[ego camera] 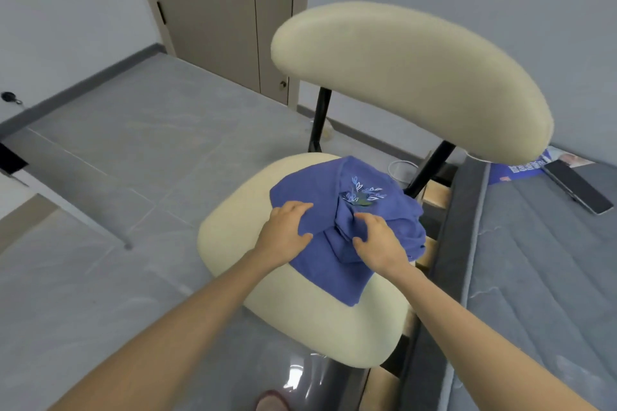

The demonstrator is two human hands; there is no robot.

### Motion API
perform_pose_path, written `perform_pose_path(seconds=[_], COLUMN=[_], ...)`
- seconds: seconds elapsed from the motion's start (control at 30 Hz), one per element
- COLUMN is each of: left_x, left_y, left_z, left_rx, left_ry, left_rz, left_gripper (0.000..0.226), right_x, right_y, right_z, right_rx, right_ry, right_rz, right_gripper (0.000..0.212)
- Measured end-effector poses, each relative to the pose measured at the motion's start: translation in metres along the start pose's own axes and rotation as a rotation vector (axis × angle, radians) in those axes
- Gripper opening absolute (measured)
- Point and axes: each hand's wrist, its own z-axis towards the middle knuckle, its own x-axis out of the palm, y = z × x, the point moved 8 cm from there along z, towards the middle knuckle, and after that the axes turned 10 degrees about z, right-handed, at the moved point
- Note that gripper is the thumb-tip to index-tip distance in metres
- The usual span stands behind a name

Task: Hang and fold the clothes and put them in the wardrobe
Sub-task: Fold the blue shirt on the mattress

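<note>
The left hand (pixel 287 230) lies nearest, fingers spread wide and fairly straight, pressing flat on the left part of the blue garment (pixel 317 183). This probably pins the cloth so that it does not slide while the other side is worked. The right hand (pixel 379 242) is just beside it, fingers and thumb curled narrow around a bunched fold near the middle of the cloth, apparently to draw that fold over or smooth it out. The garment rests on the chair seat (pixel 233 227), toward its right rear part, with one corner trailing toward the front edge and a pale leaf motif facing up. The seat serves as the folding surface. The fold is judged unfinished, as the cloth is still rumpled under the right hand. Behind the seat stands the padded backrest (pixel 410 77). To the right lies a bare mattress (pixel 534 260) with a phone (pixel 577 190) on it. Tall doors (pixel 217 10) stand in the far wall; whether they belong to the wardrobe cannot be told.
</note>
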Motion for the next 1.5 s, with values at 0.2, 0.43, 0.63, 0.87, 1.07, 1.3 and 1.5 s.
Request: perform_pose_path(seconds=[0.2, 0.43, 0.63, 0.87, 1.07, 1.3, 1.5], left_x=[0.037, -0.008, -0.054, -0.1, -0.124, -0.101, -0.107], left_y=[0.015, 0.039, 0.054, 0.008, -0.036, -0.171, -0.233], left_z=[0.013, -0.032, -0.081, -0.134, -0.17, -0.218, -0.24], left_rx=[-0.03, -0.227, -0.426, -0.405, -0.343, 0.28, 0.471], left_ry=[-0.2, -0.529, -0.614, -0.681, -0.599, 0.016, -0.169], left_rz=[0.267, -0.124, -0.273, -0.411, -0.486, -0.253, -0.405], left_gripper=[0.028, 0.01, 0.012, 0.013, 0.014, 0.106, 0.093], right_x=[0.028, -0.005, -0.063, -0.145, -0.196, -0.232, -0.273], right_y=[-0.044, -0.038, -0.016, 0.014, 0.041, 0.096, 0.117], right_z=[0.019, -0.013, -0.068, -0.137, -0.2, -0.278, -0.347], right_rx=[-0.038, -0.23, -0.393, -0.462, -0.524, -0.712, -0.828], right_ry=[-0.099, -0.268, -0.383, -0.544, -0.577, -0.436, -0.629], right_rz=[-0.101, 0.232, 0.429, 0.602, 0.664, 0.683, 0.616], right_gripper=[0.022, 0.009, 0.01, 0.017, 0.007, 0.009, 0.008])
